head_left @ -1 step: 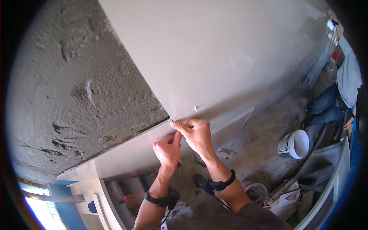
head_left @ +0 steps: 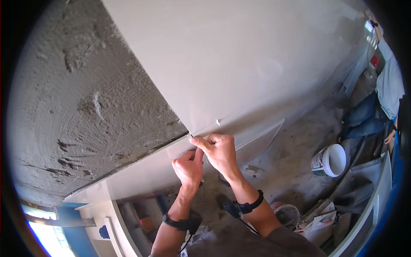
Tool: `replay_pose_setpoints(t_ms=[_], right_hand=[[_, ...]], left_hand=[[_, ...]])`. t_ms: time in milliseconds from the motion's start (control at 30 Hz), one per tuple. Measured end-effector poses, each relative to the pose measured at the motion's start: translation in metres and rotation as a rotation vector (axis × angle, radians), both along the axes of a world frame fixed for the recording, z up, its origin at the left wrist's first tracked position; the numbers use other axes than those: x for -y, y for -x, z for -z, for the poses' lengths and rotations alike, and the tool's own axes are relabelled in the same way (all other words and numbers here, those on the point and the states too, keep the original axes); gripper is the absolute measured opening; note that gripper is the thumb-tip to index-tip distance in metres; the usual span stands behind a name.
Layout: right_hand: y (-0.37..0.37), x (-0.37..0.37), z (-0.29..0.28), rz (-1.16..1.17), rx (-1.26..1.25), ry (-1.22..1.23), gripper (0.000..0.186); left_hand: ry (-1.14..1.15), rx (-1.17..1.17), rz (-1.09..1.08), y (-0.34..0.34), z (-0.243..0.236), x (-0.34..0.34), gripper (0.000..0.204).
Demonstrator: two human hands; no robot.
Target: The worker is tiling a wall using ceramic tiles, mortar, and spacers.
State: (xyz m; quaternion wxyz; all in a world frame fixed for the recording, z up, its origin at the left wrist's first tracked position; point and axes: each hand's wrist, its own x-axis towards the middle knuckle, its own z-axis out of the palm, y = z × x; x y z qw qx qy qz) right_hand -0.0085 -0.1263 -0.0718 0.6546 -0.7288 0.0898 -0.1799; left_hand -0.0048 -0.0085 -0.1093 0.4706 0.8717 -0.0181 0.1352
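Note:
My right hand [head_left: 220,150] is closed in a pinch at the lower left corner of a large pale glossy wall tile [head_left: 222,64]. The tip of a thin dark pin-like piece [head_left: 191,135] pokes out past its thumb, at the joint between this tile and the lower tile [head_left: 141,173]. Just below, my left hand [head_left: 188,169] is closed with its thumb raised close to the right thumb. Whatever its fingers hold, if anything, is hidden. Further right along the same joint sits a small white tile spacer [head_left: 218,122]. Rough grey mortar [head_left: 94,103] covers the wall left of the upper tile.
A white bucket [head_left: 336,160] lies tipped on the dusty floor at right, with another bucket [head_left: 286,214] nearer my right arm. Scraps and boards [head_left: 321,222] are piled at lower right. Another person [head_left: 387,81] works at the far right. A pale cabinet [head_left: 98,214] stands at lower left.

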Motion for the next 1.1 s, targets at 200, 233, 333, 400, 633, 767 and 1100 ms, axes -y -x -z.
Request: replay_pose_setpoints(t_ms=[200,233,333,400,633,767,1100], right_hand=[[0.02,-0.044,-0.012,-0.162,0.304,0.018,0.041],[0.022,-0.049,-0.01,-0.18,0.409,0.168,0.041],[0.031,-0.083,-0.011,-0.516,0.251,-0.076,0.035],[0.037,-0.095,-0.018,-0.592,0.311,-0.066,0.032],[-0.013,-0.102,0.009,-0.56,0.242,0.275,0.023],[-0.014,-0.102,0.014,-0.559,0.265,0.222,0.023],[-0.003,-0.035,-0.005,-0.088,0.221,0.026,0.033]], left_hand=[[0.054,0.018,0.029,0.0,0.032,-0.013,0.039],[0.072,-0.16,0.016,0.002,0.033,-0.005,0.041],[0.157,-0.247,0.002,-0.002,0.04,0.0,0.049],[0.309,-0.108,0.089,-0.004,0.044,0.004,0.048],[0.168,-0.348,-0.06,-0.004,0.065,-0.003,0.04],[0.15,-0.327,-0.004,0.002,0.053,-0.001,0.038],[0.609,-0.069,0.037,-0.007,0.085,-0.013,0.031]])
